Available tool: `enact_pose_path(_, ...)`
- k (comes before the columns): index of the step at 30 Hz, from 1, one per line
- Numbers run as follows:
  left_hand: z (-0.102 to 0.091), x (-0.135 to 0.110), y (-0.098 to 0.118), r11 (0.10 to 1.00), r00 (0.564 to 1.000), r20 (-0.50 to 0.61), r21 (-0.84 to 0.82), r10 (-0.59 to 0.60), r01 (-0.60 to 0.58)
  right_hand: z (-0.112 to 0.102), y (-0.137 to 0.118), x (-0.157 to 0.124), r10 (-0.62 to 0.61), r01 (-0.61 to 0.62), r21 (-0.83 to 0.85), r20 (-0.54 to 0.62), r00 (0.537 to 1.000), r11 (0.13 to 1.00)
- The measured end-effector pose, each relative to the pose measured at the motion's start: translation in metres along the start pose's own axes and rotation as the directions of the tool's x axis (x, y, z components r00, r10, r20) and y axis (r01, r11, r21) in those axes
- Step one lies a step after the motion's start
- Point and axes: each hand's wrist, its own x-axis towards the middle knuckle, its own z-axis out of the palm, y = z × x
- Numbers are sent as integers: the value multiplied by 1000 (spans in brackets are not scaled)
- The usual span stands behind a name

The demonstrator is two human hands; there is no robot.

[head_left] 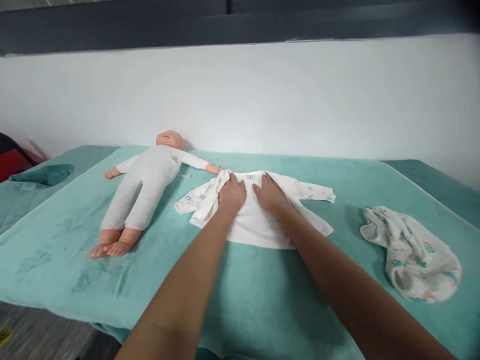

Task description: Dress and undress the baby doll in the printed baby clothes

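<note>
A small white baby shirt with coloured print on its sleeves lies spread open on the teal blanket. My left hand rests flat on the shirt's left side near the collar, fingers stretched out. Just beside it, my right hand lies flat on the shirt's right side, fingers also stretched out. Neither hand holds anything. A baby doll in a white bodysuit lies on its back to the left of the shirt, arms spread; one of its hands almost touches the shirt's left sleeve.
A crumpled white printed garment lies on the blanket at the right. A folded teal cloth sits at the far left, with a red and black object behind it. A white wall runs along the back. The blanket's front edge drops to a grey floor at lower left.
</note>
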Motion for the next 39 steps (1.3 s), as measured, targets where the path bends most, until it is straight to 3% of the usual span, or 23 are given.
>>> enact_pose_path(12, -2, -14, -5, 999, 999, 19, 28, 29, -30, 1, 1, -22, -50, 51, -36, 21, 999, 998)
enact_pose_path(20, -3, -35, -16, 997, 998, -6, 39, 70, -70, 4, 1, -45, -121, 116, -124, -36, 992, 985)
enact_pose_path(26, -8, -71, -34, 965, 962, -73, 57, 261, -258, 3, 1, -67, -192, 181, -211, -34, 981, 961)
enact_pose_path(31, -16, -119, -77, 914, 889, -233, 3, 394, -405, 0, -2, -91, -271, 260, -244, -13, 963, 934)
enact_pose_path(35, -21, -157, -104, 897, 842, -337, 15, 421, -442, -3, -3, -101, -329, 327, -198, 24, 944, 924)
enact_pose_path(39, -24, -173, -105, 899, 840, -357, -3, 407, -437, -3, -4, -86, -422, 427, -100, 62, 904, 899)
